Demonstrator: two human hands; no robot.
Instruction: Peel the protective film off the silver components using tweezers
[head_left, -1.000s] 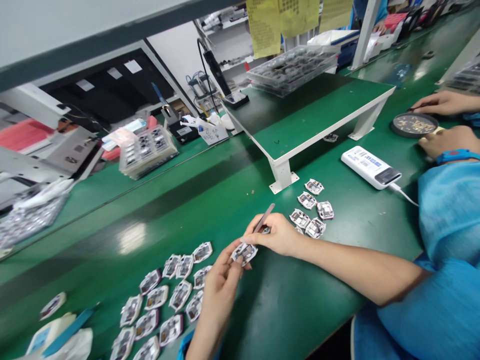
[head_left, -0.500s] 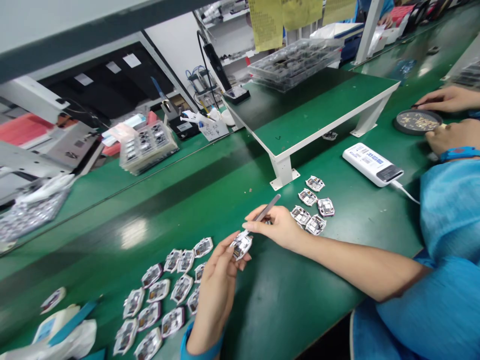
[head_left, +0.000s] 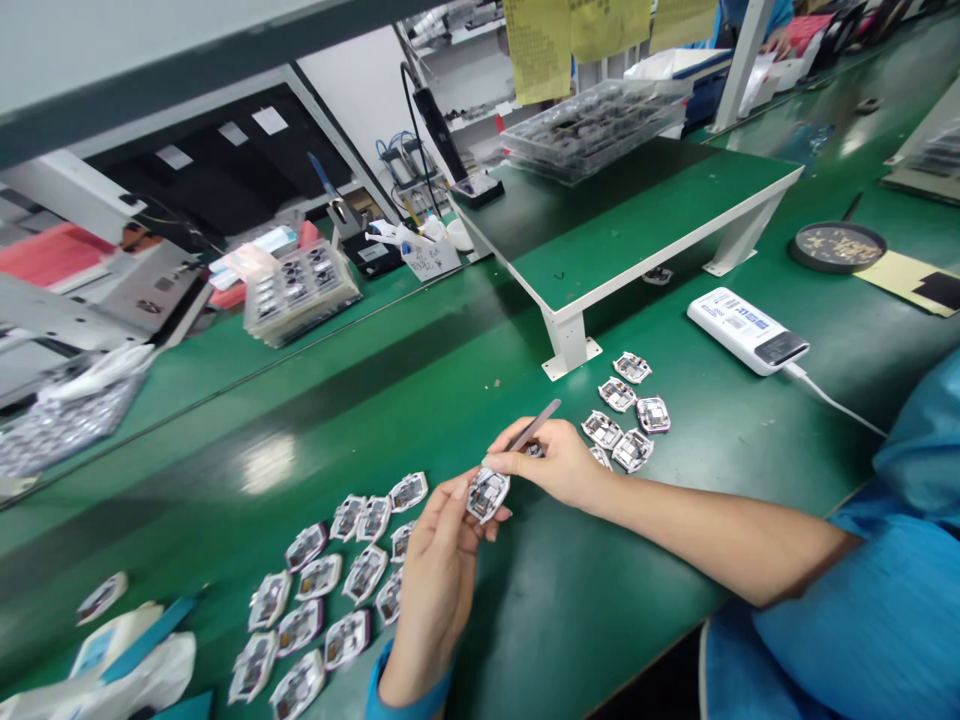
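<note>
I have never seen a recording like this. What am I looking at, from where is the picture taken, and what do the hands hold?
There is no machine here. These are a person's two bare hands, seen from a camera worn on their head, looking forward and down. The left hand holds a small silver-and-white module. The right hand holds metal tweezers close to it. More such modules lie in two groups on the green bench mat. Beyond them are a white power bank and a raised green shelf.

**Head cam, your only view**
Faces forward and down over the tabletop [head_left: 592, 620], close on your left hand [head_left: 439, 590] and right hand [head_left: 553, 462].
</note>
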